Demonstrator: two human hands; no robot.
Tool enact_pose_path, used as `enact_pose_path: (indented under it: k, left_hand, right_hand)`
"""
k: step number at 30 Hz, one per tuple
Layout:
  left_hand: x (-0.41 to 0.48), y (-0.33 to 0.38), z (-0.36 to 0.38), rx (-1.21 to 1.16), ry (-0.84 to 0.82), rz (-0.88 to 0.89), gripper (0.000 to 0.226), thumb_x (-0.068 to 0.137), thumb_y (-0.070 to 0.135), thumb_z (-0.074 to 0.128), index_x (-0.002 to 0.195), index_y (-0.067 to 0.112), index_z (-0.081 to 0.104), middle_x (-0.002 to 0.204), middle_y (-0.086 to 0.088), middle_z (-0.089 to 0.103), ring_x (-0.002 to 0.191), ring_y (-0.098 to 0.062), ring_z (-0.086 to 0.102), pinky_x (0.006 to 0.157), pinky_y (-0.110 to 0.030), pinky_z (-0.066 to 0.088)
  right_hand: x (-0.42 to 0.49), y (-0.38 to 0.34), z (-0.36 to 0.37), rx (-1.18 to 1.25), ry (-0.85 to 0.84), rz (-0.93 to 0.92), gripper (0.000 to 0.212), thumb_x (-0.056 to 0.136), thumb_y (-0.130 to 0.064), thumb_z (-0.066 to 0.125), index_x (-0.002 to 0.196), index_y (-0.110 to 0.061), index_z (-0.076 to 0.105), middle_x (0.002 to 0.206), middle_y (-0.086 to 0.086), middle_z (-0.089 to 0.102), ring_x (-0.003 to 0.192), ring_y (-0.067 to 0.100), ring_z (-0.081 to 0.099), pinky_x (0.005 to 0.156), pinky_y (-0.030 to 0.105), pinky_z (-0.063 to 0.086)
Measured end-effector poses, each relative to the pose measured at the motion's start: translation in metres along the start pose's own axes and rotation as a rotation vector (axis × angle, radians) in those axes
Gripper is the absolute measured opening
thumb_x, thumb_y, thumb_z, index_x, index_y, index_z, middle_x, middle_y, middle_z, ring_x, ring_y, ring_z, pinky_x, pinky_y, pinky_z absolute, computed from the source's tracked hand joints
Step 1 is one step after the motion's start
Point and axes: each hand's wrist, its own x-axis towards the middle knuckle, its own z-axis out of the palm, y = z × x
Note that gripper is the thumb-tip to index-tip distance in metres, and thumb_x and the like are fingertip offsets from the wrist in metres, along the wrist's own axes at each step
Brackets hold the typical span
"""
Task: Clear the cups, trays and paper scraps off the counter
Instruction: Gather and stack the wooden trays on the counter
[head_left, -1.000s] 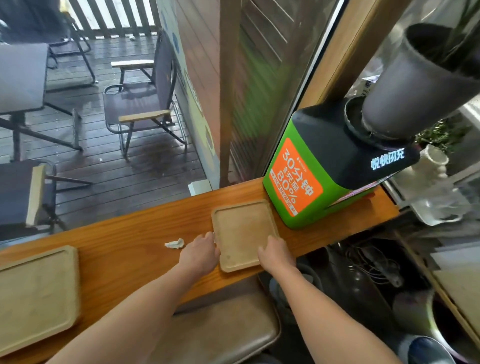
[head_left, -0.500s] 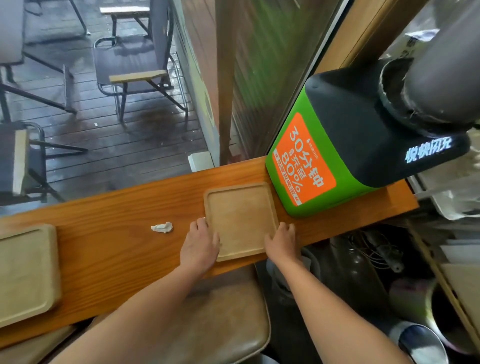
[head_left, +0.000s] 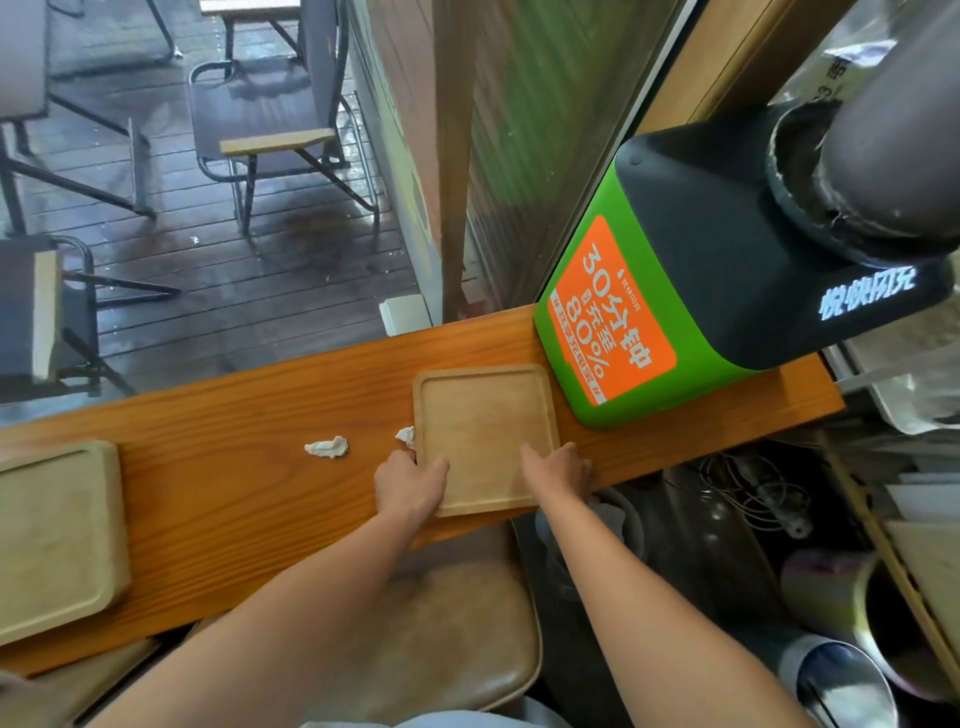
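The left hand (head_left: 410, 480) and right hand (head_left: 558, 467) clamp the near corners of a small tray (head_left: 483, 431) lying on the tabletop (head_left: 234, 441), just beside a green box (head_left: 649, 322). Two paper scraps (head_left: 327, 447) lie left of it, one touching its edge; another tray (head_left: 57, 535) sits far left.
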Motion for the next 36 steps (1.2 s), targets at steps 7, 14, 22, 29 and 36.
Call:
enact_pose_path:
  k: [7, 14, 22, 29, 36]
  left_hand:
    - [0.003, -0.003, -0.007, -0.071, -0.142, -0.081, 0.073, 0.086, 0.057, 0.067, 0.134, 0.005, 0.048, 0.13, -0.013, 0.059, 0.119, -0.031, 0.057, 0.096, -0.041, 0.052]
    - [-0.003, -0.01, -0.018, -0.078, -0.08, 0.065, 0.074, 0.081, 0.058, 0.073, 0.13, 0.01, 0.047, 0.129, -0.011, 0.058, 0.12, -0.031, 0.056, 0.093, -0.041, 0.05]
    - [-0.006, -0.027, -0.055, -0.17, 0.015, 0.154, 0.065, 0.075, 0.06, 0.076, 0.116, 0.017, 0.051, 0.11, -0.002, 0.06, 0.102, -0.023, 0.061, 0.078, -0.034, 0.056]
    - [-0.011, -0.062, -0.122, -0.359, 0.099, 0.155, 0.053, 0.076, 0.054, 0.078, 0.11, 0.023, 0.051, 0.104, 0.002, 0.062, 0.091, -0.019, 0.063, 0.071, -0.033, 0.059]
    - [-0.013, -0.125, -0.217, -0.416, 0.296, 0.066, 0.053, 0.085, 0.048, 0.073, 0.12, 0.011, 0.058, 0.114, -0.007, 0.064, 0.101, -0.026, 0.06, 0.078, -0.036, 0.052]
  right_hand:
    - [0.002, 0.008, -0.009, 0.151, -0.101, 0.043, 0.061, 0.098, -0.046, 0.048, 0.136, 0.002, 0.048, 0.138, 0.019, 0.051, 0.125, 0.038, 0.048, 0.102, 0.044, 0.042]
    - [-0.019, 0.009, 0.0, 0.281, -0.093, 0.04, 0.063, 0.1, -0.049, 0.043, 0.138, 0.002, 0.043, 0.136, 0.018, 0.052, 0.121, 0.037, 0.05, 0.096, 0.045, 0.044]
    - [-0.056, -0.011, 0.012, 0.37, -0.092, -0.056, 0.057, 0.101, -0.043, 0.046, 0.138, 0.0, 0.045, 0.13, 0.015, 0.053, 0.115, 0.033, 0.052, 0.09, 0.039, 0.045]
    - [-0.1, -0.061, 0.039, 0.195, -0.144, -0.212, 0.053, 0.099, -0.05, 0.045, 0.124, -0.004, 0.056, 0.106, 0.009, 0.06, 0.096, 0.028, 0.057, 0.085, 0.041, 0.051]
    - [-0.164, -0.132, 0.108, 0.09, -0.309, -0.316, 0.05, 0.097, -0.042, 0.054, 0.125, -0.001, 0.053, 0.114, 0.013, 0.06, 0.101, 0.033, 0.06, 0.086, 0.047, 0.056]
